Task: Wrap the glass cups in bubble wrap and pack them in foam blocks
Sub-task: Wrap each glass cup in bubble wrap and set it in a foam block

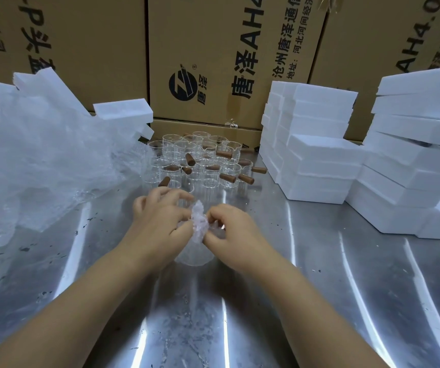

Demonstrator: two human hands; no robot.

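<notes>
We read middle cardboard box: sideways "唐泽AH4", round logo beside it, plus "沧州唐泽通信", "地址:河北河间经济". Right cardboard box: "AH4.0". Left cardboard box: print only partly legible to us.

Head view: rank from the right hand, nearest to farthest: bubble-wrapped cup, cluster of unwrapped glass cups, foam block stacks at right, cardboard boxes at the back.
From the right hand:
1. bubble-wrapped cup, held between both hands, at centre.
2. unwrapped glass cups, clustered just beyond the hands.
3. foam block stacks, to the right on the metal table.
4. cardboard boxes, against the back.
</notes>
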